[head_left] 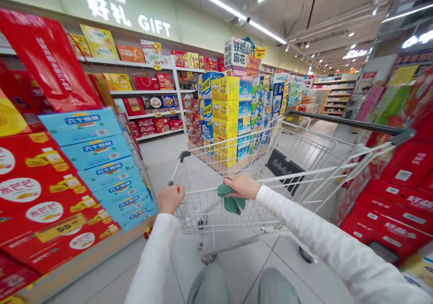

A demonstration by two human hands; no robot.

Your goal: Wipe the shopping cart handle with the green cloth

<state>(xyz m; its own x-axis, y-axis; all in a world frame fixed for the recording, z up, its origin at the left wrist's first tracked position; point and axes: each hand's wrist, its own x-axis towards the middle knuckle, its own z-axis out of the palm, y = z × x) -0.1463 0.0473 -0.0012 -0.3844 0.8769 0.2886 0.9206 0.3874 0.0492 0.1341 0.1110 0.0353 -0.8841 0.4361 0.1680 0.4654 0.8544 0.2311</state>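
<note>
A white wire shopping cart (209, 223) stands sideways in front of me, its dark push handle (352, 121) off to the right. My left hand (171, 199) is closed around the front corner of the cart's basket, by the black corner cap. Over the near side rail, my right hand (244, 186) grips a crumpled green cloth (233, 204). The cloth hangs against the wire mesh, and part of it is hidden under my fingers. A black panel with white symbols (283, 166) is fixed inside the cart near the handle end.
Stacked light blue cartons (115, 168) and red boxes (37, 195) stand close on the left. Beyond the cart rises a display of yellow cartons (225, 119). Red boxes (395, 200) are piled on the right. Gift shelves (152, 87) line the back wall above a tiled floor (233, 272).
</note>
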